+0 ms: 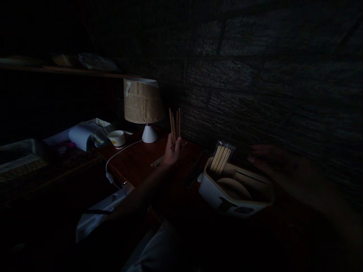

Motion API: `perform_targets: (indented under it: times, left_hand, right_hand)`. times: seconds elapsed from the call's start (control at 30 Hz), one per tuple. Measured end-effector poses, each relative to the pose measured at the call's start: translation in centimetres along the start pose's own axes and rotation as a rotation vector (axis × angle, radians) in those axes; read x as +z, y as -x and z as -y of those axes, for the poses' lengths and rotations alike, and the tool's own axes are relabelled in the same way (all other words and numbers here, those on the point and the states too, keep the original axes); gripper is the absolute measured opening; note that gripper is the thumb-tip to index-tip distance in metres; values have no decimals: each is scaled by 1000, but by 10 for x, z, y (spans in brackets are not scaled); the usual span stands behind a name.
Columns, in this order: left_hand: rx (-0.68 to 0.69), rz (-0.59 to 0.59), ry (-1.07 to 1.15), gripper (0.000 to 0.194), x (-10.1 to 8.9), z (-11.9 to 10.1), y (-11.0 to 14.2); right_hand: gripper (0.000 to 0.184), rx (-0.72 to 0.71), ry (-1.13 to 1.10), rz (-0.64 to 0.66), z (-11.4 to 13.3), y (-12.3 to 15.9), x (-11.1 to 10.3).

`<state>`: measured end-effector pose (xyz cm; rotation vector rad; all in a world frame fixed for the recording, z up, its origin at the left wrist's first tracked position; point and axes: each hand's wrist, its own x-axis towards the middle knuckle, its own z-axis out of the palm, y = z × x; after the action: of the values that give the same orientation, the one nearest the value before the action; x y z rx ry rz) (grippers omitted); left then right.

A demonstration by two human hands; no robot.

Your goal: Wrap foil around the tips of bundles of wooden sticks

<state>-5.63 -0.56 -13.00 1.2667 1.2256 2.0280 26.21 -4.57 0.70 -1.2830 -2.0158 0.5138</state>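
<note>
My left hand [172,152] is closed around several thin wooden sticks [175,126], which point upward and fan apart slightly above the fingers. My right hand [265,155], dark and blurred, hovers beyond the right end of a white storage bin [210,192]; its thumb and fingers look apart, and I see nothing in it. Inside the bin, a clear-wrapped pack of light wooden sticks [221,158] leans upright at the left end. A round, tan, disc-like object [234,187] also sits in there. More thin sticks [157,161] lie on the table beside my left wrist.
A lamp [144,101] with a newsprint shade stands behind my left hand, its white cord [113,156] running over the table [136,160]. Left of it is a paper cup [117,139]. A textured brick wall [232,71] closes off the back, and a shelf [79,71] hangs upper left.
</note>
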Motion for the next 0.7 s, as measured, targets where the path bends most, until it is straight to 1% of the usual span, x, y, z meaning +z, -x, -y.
perform_targets:
  times: [0.1,0.17,0.23,0.33,0.43,0.53,0.7]
  left_hand:
    - [39,113,23,24,10,5,8]
    - [42,148,38,26,14,10,11]
    - [33,157,55,29,16,14,10]
    - [16,155,90,37,14,18,4]
    - [3,125,127,42,11,21,0]
    - [-33,90,150,40,9,23,0]
    - [-139,69,161,37,11,26,6]
  right_hand:
    - [41,12,2,14,-3,0,-1]
    - [43,10,17,6,-7,-1,-1]
    - [45,29,33,-9,-8,-2,-1]
    - [49,66,30,-14,-5,-2,0]
    - [50,74,21,3,0,-1,1]
    - [47,44,47,-3,-1,-2,1]
    - [43,-36,48,-2,-13,-2,2]
